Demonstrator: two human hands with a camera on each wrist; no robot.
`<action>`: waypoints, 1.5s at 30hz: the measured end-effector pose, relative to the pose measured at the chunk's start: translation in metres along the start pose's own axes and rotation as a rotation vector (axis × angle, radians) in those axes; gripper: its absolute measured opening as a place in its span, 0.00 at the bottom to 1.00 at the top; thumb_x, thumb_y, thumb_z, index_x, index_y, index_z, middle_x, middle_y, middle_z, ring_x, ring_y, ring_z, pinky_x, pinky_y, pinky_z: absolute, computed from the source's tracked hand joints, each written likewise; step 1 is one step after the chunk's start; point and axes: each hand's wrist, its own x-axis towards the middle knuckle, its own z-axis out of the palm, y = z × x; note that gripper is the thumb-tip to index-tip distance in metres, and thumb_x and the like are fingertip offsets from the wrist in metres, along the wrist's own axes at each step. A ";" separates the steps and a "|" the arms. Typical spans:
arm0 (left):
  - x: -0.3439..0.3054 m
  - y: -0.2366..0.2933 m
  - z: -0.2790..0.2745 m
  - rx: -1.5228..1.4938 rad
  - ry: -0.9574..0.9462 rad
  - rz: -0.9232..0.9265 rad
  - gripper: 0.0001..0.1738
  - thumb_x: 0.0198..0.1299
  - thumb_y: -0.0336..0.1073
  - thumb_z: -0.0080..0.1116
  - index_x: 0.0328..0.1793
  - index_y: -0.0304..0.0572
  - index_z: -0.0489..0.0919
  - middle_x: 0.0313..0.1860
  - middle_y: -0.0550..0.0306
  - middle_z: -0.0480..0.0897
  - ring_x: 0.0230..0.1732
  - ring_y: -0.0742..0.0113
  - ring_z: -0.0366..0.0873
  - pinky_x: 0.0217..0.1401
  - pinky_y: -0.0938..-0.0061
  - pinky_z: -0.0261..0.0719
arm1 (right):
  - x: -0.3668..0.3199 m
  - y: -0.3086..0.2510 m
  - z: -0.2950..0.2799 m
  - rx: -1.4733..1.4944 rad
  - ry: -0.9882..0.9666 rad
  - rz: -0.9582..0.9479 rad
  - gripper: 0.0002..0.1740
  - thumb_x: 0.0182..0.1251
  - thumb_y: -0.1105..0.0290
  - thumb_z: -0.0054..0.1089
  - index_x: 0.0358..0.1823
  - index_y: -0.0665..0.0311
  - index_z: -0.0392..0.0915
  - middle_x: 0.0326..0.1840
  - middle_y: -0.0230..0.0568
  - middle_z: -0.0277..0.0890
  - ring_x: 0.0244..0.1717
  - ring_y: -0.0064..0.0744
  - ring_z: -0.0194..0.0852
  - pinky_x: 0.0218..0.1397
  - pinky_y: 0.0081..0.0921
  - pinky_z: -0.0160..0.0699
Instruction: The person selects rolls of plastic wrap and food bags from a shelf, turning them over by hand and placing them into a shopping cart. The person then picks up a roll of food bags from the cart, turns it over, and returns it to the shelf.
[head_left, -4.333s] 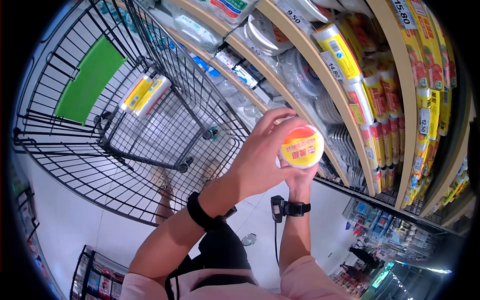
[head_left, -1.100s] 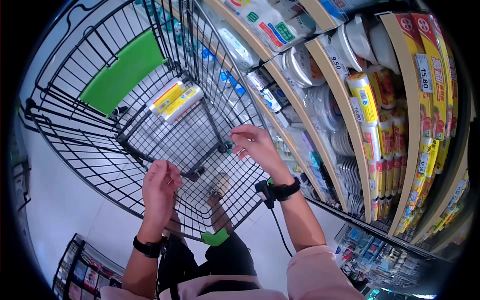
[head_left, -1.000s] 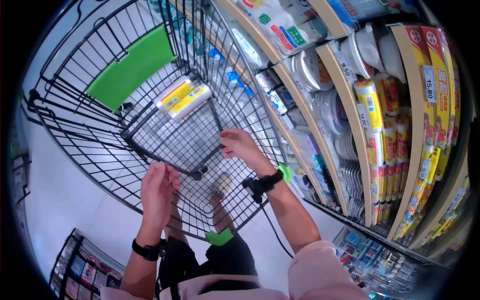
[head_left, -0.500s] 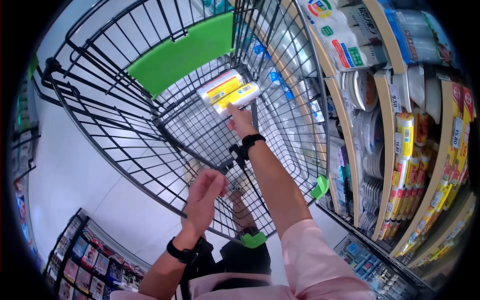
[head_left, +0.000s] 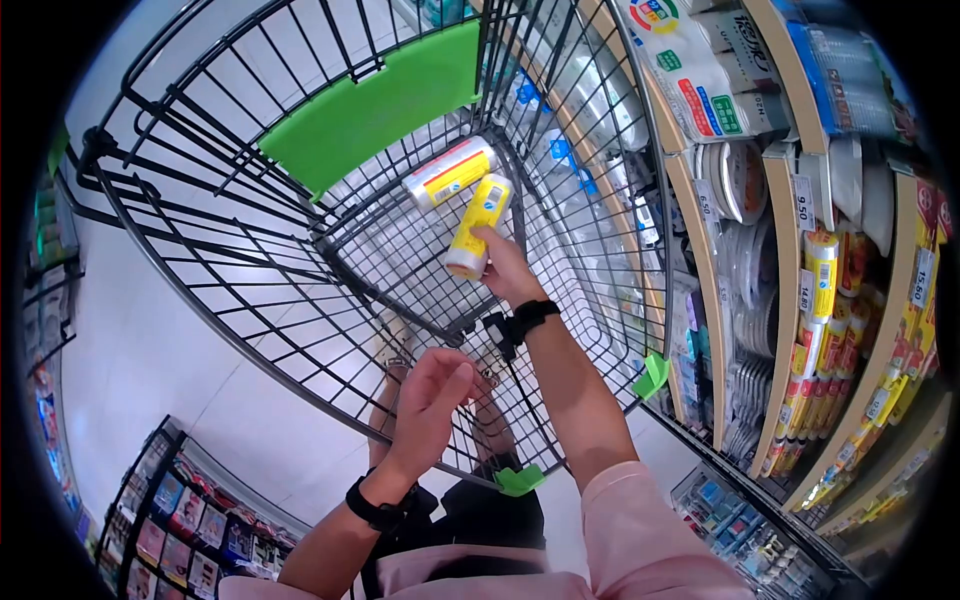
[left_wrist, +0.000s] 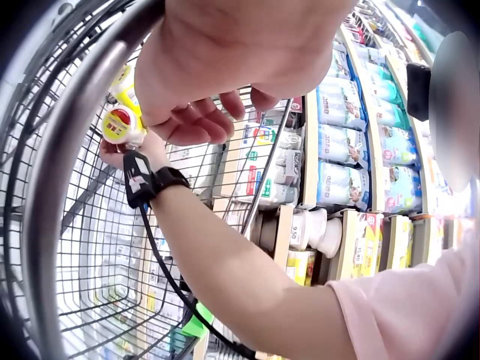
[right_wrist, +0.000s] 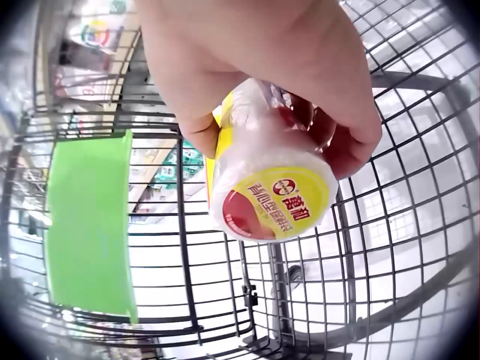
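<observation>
My right hand (head_left: 510, 270) reaches down inside the wire shopping cart (head_left: 330, 400) and grips a roll of plastic bags (head_left: 475, 235) with a yellow label, lifted at a slant. In the right wrist view, thumb and fingers wrap the sides of the white roll (right_wrist: 262, 142), its yellow and red round end facing the camera. A second similar roll (head_left: 450, 172) lies beyond it on the cart's bottom, near the green panel (head_left: 380, 105). My left hand (head_left: 430, 405) hovers by the cart's near rim, fingers loosely curled, holding nothing; in the left wrist view this hand (left_wrist: 232, 67) fills the top.
Shelves (head_left: 780, 330) line the right side, with stacked plates, bowls and more yellow-labelled rolls (head_left: 822, 275). A black rack (head_left: 170, 520) stands at lower left. Green corner pieces (head_left: 652, 376) mark the cart's near edge. A cable (left_wrist: 161, 255) trails from the right wrist.
Earlier, both hands held a roll near the shelf, then came away without it. My right hand has since reached into the cart and lifted one of its two rolls, turning it away from the other.
</observation>
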 end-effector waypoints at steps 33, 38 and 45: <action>0.061 -0.074 0.221 0.272 -0.518 0.247 0.37 0.58 0.13 0.62 0.72 0.46 0.64 0.75 0.48 0.64 0.68 0.61 0.72 0.68 0.68 0.77 | -0.294 -0.074 -0.250 0.478 -0.113 -0.757 0.33 0.79 0.47 0.51 0.73 0.63 0.63 0.71 0.47 0.72 0.72 0.44 0.72 0.73 0.49 0.74; 0.056 -0.064 0.265 0.237 -0.525 0.064 0.39 0.66 0.23 0.62 0.80 0.42 0.56 0.80 0.44 0.58 0.74 0.59 0.69 0.66 0.68 0.78 | -0.310 -0.076 -0.277 0.599 -0.044 -0.891 0.31 0.78 0.56 0.57 0.74 0.63 0.62 0.73 0.49 0.70 0.72 0.46 0.72 0.76 0.50 0.72; 0.071 -0.082 0.281 0.192 -0.521 -0.033 0.27 0.79 0.40 0.51 0.79 0.42 0.61 0.63 0.48 0.79 0.60 0.62 0.82 0.56 0.66 0.88 | -0.324 -0.076 -0.296 0.493 -0.112 -0.962 0.35 0.76 0.59 0.61 0.77 0.63 0.59 0.75 0.48 0.68 0.76 0.47 0.67 0.78 0.51 0.68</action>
